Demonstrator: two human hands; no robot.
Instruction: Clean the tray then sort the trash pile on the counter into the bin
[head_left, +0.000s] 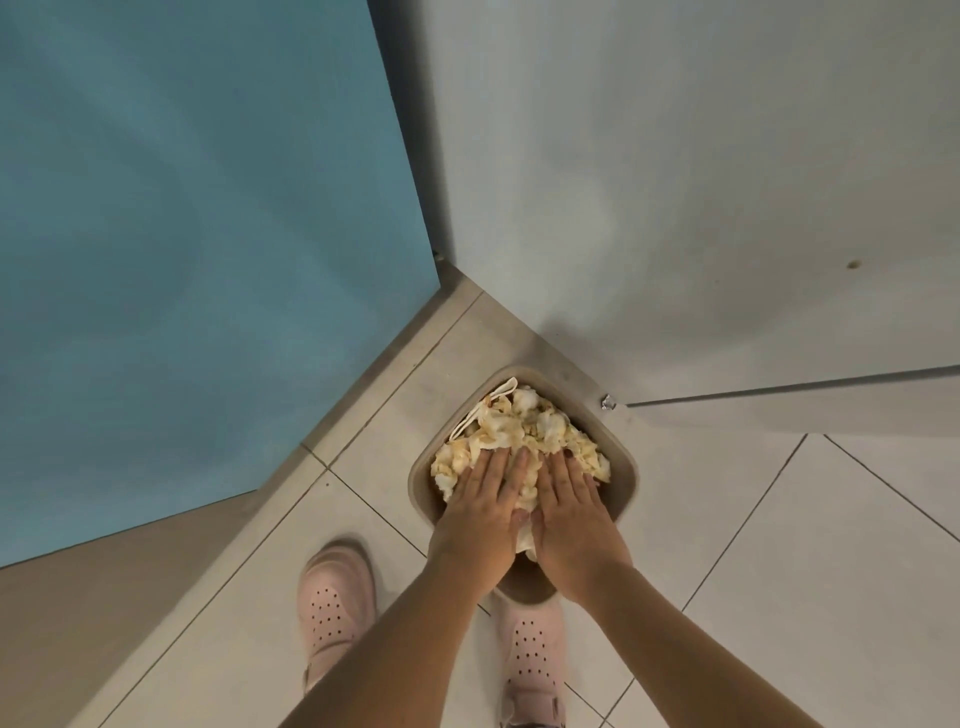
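A beige bin (423, 486) stands on the tiled floor in a corner, heaped with crumpled, yellow-stained paper trash (524, 431). My left hand (480, 512) and my right hand (569, 512) lie side by side, palms down and fingers straight, pressing on the near part of the trash pile. A bit of crumpled paper shows between the two hands. The tray and the counter are out of view.
A blue wall (197, 234) rises at the left and a white door or panel (701, 197) at the right, with a small metal stop (607, 401) at its base. My two pink perforated shoes (335, 603) (530, 654) stand on white floor tiles just before the bin.
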